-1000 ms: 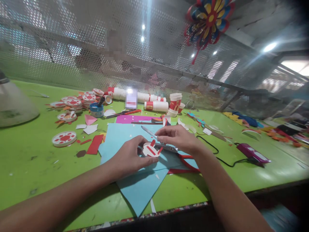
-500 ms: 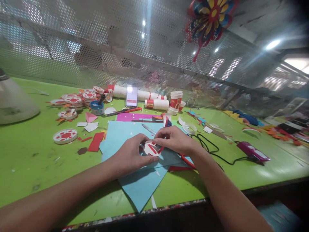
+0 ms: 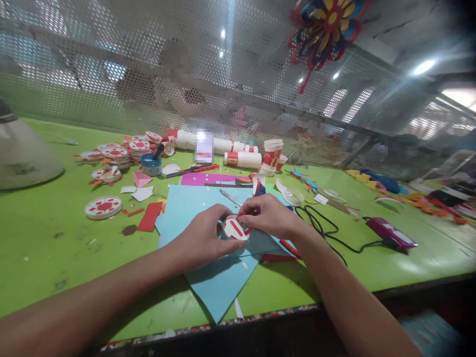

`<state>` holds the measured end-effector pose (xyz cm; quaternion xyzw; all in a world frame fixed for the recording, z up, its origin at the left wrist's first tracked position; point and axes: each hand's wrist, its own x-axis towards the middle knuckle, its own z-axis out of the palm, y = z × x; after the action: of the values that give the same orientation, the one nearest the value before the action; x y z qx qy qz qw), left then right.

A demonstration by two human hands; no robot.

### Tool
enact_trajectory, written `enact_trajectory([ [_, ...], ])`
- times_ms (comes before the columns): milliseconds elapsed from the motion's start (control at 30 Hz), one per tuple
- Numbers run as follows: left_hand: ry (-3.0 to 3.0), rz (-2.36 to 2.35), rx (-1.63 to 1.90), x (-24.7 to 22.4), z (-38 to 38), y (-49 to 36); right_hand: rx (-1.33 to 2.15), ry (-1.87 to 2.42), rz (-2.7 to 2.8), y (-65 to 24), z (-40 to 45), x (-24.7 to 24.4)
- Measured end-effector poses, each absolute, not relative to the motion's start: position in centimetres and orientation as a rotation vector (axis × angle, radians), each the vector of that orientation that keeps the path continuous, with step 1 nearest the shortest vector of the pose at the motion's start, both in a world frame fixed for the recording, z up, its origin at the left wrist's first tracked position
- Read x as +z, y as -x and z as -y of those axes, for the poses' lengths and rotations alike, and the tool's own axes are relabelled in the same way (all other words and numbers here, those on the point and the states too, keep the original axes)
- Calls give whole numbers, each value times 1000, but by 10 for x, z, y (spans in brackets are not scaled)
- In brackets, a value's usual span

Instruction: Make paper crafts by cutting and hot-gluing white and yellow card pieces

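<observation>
Fingers of the left hand (image 3: 204, 233) curl part-way open round a small white disc (image 3: 233, 229), thumb at its near edge, the others behind, so that side has a firm hold. Right hand (image 3: 269, 213), as I see it on my feed: thumb and index pinched nearly together on a small red strip (image 3: 240, 216) at the disc's far edge; remaining fingers folded, tips partly hidden. One red bar lies across the disc's face. Disc is held above the light-blue sheet (image 3: 219, 290), roughly mid-table, between both hands.

Labels: lying paper cup (image 3: 242, 159), far side, has a red band with a gold panel, characters too small for me to read. Stacked cups (image 3: 272, 153) right of it, red print, also unreadable. Blue jar (image 3: 151, 165), far left, lettering can't be made out. Object at far centre is pixelated, can't identify.

Also logging: pen (image 3: 228, 197) just beyond the right hand; orange-red handle (image 3: 290, 248) partly under the right wrist; tape roll (image 3: 293, 197) far right of the hands; purple device (image 3: 391, 233) with black cord to the right; patterned disc (image 3: 103, 207) and red paper (image 3: 150, 216) to the left, all on the green table (image 3: 40, 253).
</observation>
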<state>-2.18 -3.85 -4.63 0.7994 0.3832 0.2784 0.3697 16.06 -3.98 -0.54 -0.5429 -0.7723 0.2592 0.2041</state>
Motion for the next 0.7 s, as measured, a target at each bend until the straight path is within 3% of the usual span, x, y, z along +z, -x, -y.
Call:
enact_trajectory([
  [367, -2020, -941, 709, -41, 38, 24, 864, 1460, 2128, -164, 41, -5],
  [700, -2025, -932, 716, -43, 39, 24, 777, 1552, 2124, -159, 43, -6],
])
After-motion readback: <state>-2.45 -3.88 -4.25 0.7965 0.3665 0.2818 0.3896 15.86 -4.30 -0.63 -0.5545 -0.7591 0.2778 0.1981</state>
